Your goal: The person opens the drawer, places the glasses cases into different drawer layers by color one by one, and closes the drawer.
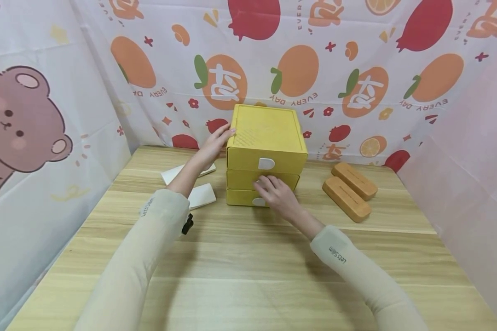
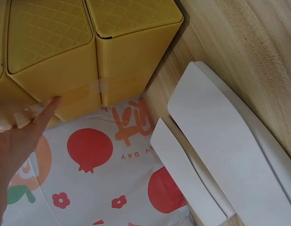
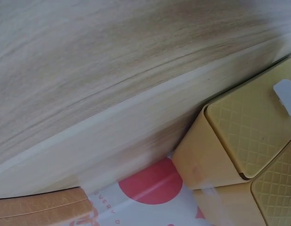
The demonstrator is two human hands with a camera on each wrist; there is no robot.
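Observation:
A yellow three-drawer box (image 1: pixel 267 126) stands on the wooden table near the patterned cloth, its drawers closed. My left hand (image 1: pixel 212 149) lies against the box's left side, near the top. In the left wrist view, an extended finger (image 2: pixel 46 113) reaches along the yellow side wall. On the front, my right hand (image 1: pixel 278 195) has curled fingers at the middle drawer and pinches its white pull tab, mostly hidden behind them. The top drawer (image 1: pixel 242 159) and bottom drawer (image 1: pixel 240 197) also carry white tabs. The right wrist view shows the drawer fronts (image 3: pixel 251 125) but not the hand.
Two white slim cases lie left of the box, the nearer one (image 1: pixel 201 196) partly behind my left arm. To the right, two orange-brown oblong cases (image 1: pixel 347 199) sit side by side. A fruit-print cloth (image 1: pixel 252 41) hangs close behind the box.

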